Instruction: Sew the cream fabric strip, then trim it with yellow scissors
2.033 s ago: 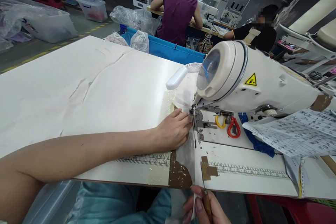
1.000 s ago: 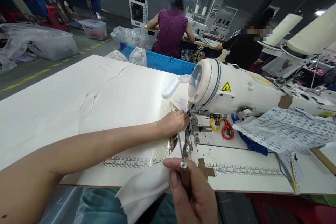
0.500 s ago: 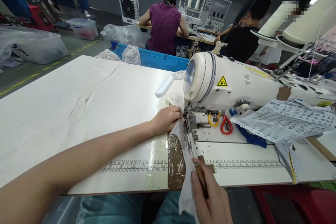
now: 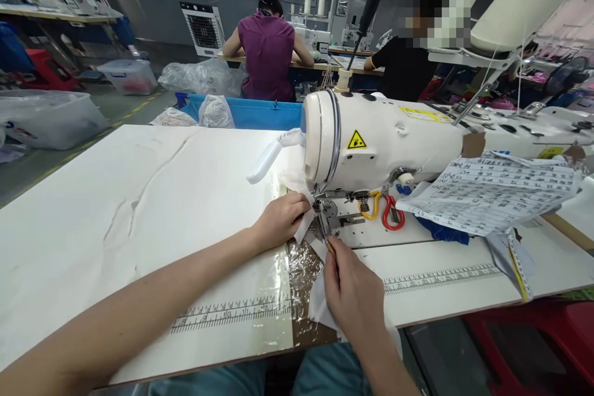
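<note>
The sewing machine (image 4: 371, 136) stands with its needle area over a white fabric piece (image 4: 320, 306). My left hand (image 4: 282, 218) lies just left of the presser foot, fingers curled and pressing on the fabric's edge. My right hand (image 4: 355, 284) is closed around a wooden-handled awl (image 4: 330, 247), its thin metal shaft pointing up toward the needle area. The awl's tip is hard to make out. Below my right hand the fabric hangs toward the table's front edge, partly hidden by that hand.
Yellow-handled scissors (image 4: 371, 205) and a red-handled pair (image 4: 392, 213) lie right of the needle. Handwritten sheets (image 4: 492, 195) rest against the machine. A blue-white handle (image 4: 266, 161) sticks out left of it. Two people sit beyond the white table (image 4: 153, 198).
My right hand has moved up with the awl, closer to the needle area. The fabric near my left hand has shifted and folded. The camera view has turned slightly right.
</note>
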The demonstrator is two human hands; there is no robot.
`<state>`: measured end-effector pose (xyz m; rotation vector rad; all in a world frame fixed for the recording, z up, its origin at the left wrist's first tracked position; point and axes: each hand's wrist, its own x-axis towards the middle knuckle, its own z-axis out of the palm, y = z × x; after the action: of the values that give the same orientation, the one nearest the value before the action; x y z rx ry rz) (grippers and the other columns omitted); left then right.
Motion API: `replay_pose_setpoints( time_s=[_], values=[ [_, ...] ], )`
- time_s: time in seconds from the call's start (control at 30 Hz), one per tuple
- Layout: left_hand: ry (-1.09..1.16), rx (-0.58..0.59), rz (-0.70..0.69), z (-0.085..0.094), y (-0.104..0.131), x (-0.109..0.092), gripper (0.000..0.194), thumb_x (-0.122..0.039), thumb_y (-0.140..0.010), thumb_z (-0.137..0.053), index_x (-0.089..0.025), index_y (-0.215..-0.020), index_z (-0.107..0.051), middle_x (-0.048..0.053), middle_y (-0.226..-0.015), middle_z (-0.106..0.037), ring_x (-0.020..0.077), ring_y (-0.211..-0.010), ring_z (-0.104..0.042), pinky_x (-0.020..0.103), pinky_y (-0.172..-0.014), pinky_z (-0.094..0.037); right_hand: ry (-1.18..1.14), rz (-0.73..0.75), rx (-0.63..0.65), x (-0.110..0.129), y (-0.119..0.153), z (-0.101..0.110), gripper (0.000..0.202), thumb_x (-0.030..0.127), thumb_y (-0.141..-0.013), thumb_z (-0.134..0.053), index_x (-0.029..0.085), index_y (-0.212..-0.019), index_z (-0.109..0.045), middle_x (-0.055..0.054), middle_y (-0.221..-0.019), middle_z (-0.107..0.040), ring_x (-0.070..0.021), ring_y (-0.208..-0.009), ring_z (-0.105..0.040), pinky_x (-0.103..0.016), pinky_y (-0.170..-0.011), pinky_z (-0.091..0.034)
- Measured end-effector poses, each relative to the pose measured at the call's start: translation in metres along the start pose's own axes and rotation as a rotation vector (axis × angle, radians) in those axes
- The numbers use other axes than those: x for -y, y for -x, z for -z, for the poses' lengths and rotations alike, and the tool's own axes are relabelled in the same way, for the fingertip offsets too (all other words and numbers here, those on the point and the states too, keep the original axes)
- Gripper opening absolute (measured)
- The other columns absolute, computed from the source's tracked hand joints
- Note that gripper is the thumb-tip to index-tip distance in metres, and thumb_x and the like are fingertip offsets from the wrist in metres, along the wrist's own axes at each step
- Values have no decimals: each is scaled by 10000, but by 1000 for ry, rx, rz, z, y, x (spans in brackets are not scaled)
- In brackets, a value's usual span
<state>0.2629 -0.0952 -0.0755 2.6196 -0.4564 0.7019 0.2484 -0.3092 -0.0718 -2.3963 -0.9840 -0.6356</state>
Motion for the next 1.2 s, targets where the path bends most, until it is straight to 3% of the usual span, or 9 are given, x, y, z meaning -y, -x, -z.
replay_pose_setpoints(
  time_s=[0.3, 0.7, 0.93, 1.07, 1.2],
  values=[
    [-3, -11, -1, 1, -3, -3, 181, -258, -973, -452, -166, -896, -588, 68, -895, -651, 171, -810, -608, 289, -665, -519, 23, -16, 51, -3, -4, -6, 351, 196, -982, -363, 126, -1176, -646, -106, -986, -768, -176, -660, -721, -248, -496, -498],
    [124, -54, 44, -2, -4, 3, 174, -261, -963, -495, -182, -816, -545, 15, -806, -620, 139, -752, -587, 254, -642, -480, 20, -34, 50, -2, -2, -5, 347, 189, -978, -361, 119, -1160, -648, -89, -978, -777, -177, -700, -734, -235, -529, -507],
    [0, -43, -87, 0, -4, -1, 192, -219, -981, -461, -162, -847, -585, 60, -871, -656, 167, -813, -598, 283, -667, -513, 41, -54, 74, -1, -6, -9, 350, 189, -973, -367, 126, -1156, -658, -91, -958, -779, -166, -640, -725, -224, -488, -482],
    [-69, 48, -196, 6, -4, -2, 228, -197, -980, -448, -126, -896, -648, 94, -926, -666, 192, -852, -583, 315, -679, -545, 46, -37, 66, -2, 3, -3, 364, 208, -984, -368, 92, -1203, -635, -111, -953, -783, -192, -693, -745, -233, -511, -530],
    [-172, 199, -215, 16, 1, -10, 262, -74, -916, -462, -99, -1064, -677, 123, -1032, -659, 224, -946, -577, 341, -718, -570, -136, -84, 102, 0, 41, 20, 347, 272, -992, -395, 144, -1243, -599, -105, -1031, -772, -203, -768, -759, -223, -561, -572]
  ],
)
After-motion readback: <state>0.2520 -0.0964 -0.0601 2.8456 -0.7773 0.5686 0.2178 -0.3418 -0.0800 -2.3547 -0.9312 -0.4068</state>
